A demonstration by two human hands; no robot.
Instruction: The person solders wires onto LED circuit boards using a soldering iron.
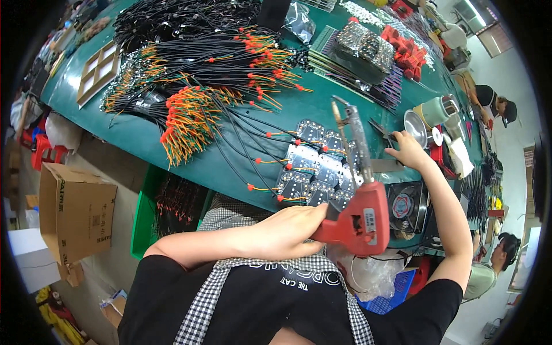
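A red soldering gun [361, 221] is gripped by its handle in my left hand [296, 229], its long metal barrel pointing away over the table. Beneath the barrel lies a block of small dark circuit boards [315, 156] in rows. Black cables with orange wire ends and red connectors [259, 161] run to the boards on their left side. My right hand [410, 152] is over the table right of the boards, thumb and index finger apart. Its fingertips are at the end of a dark slim plier-like tool [380, 130]; contact is hard to make out.
A large heap of black cables [190, 57] covers the far left of the green table [241, 184]. Stacked boards [365, 49] and red parts [407, 54] lie at the back. A metal bowl [415, 127] and a fan [403, 206] stand right. Cardboard box [77, 213] on the floor, left.
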